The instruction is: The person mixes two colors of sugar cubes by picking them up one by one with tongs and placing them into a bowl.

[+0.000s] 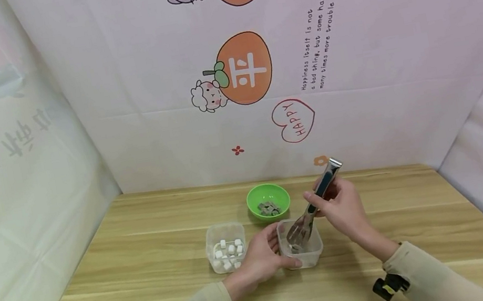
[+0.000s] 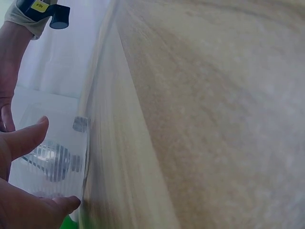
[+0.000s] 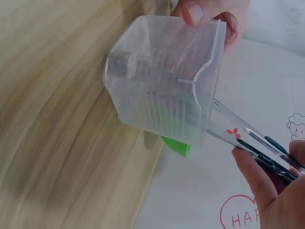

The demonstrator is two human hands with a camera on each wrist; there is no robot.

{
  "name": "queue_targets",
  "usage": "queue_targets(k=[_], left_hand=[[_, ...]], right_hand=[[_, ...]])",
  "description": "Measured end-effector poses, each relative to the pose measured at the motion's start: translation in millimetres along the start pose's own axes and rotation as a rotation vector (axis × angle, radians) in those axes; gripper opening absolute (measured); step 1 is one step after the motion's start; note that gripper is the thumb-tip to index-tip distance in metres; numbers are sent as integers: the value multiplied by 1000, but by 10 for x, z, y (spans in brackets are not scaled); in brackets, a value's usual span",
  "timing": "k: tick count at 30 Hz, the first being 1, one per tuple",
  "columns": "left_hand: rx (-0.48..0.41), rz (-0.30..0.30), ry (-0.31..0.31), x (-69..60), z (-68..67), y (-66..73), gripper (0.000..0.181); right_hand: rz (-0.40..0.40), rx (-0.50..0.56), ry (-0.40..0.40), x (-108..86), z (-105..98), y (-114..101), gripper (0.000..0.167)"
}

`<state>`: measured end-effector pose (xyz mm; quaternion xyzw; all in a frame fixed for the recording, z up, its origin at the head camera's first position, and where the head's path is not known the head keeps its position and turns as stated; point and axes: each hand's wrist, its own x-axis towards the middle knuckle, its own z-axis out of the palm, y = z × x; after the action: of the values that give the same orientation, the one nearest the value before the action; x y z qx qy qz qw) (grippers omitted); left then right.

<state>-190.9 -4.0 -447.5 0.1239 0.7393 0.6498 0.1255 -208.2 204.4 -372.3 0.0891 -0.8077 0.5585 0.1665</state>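
My right hand pinches metal tongs with dark grips; their head reaches down inside a clear plastic box. Around that box curl the fingers and thumb of my left hand, steadying its left side. Small greyish pieces show near the tongs' tips, partly hidden by them. In the right wrist view the tongs enter the box through its opening, with a few dark pieces at its bottom. In the left wrist view my thumb and a finger touch the box.
A green bowl with several grey pieces stands just behind the box. Left of my left hand is another clear box holding several white cubes. A printed white sheet hangs behind the wooden table.
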Motion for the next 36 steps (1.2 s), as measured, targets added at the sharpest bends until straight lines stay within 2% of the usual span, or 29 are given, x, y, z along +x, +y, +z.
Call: queue_targets(k=[12,21,26,36], left_hand=[[18,-6,-3,6,5,-3,104],[23,-11,-5,11,-1,-14,104],[34,-17,-6,6,0,-10,106],[26,-9,-11,16,-9,-21,103]], right_hand=[[-2,20,-39,-43,34,27,20],[-2,-9,-11,-12,-6,-5,21],[12,-1,-41,-30,9,-20,23],[-11,-68,-34,-47,86,-20,19]])
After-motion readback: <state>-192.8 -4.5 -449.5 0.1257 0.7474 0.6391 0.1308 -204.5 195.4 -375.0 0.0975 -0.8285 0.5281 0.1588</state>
